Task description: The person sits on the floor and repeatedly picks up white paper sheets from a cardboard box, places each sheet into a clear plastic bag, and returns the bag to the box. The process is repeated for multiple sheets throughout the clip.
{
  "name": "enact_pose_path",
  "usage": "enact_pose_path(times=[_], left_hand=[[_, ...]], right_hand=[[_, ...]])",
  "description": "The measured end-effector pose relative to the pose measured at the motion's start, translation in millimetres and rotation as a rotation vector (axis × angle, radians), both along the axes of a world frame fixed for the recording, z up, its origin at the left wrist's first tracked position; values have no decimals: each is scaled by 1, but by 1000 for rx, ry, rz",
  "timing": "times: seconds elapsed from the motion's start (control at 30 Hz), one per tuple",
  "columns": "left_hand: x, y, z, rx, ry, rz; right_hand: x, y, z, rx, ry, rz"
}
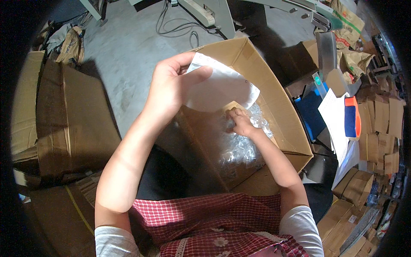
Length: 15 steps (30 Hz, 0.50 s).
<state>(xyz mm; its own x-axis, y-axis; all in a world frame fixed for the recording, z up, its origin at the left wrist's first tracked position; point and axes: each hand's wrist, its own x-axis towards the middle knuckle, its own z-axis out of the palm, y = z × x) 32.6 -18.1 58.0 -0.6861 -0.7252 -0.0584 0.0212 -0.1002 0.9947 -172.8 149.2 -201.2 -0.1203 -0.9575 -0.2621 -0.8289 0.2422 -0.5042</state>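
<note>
Between the thumb and fingers of my left hand (175,80) is a pale, translucent plastic sheet (221,85) with small round marks along its edge. It is raised over a large open cardboard box (276,102). My right hand (239,120) reaches down into the box, its fingers curled at a heap of clear plastic bags (242,147). Whether those fingers grip a bag cannot be told. The sheet hides part of the box's inside.
Closed cardboard cartons (74,119) stand at the left. Machine frames (221,16) and loose cables (163,25) are beyond the box. Papers (334,122), an orange and blue tape dispenser (352,119) and a blue folder (310,112) lie at the right, near stacked cartons (382,128).
</note>
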Motion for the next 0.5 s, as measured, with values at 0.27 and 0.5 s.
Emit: enact_pose_path(times=[0.27,0.5], left_hand=[[3,-3,1,40,31,-16],[3,-5,2,71,34,-17]], right_hand=[[-31,24,6,-110,-851,-522],[-39,47,82,-112,-1016,-618]])
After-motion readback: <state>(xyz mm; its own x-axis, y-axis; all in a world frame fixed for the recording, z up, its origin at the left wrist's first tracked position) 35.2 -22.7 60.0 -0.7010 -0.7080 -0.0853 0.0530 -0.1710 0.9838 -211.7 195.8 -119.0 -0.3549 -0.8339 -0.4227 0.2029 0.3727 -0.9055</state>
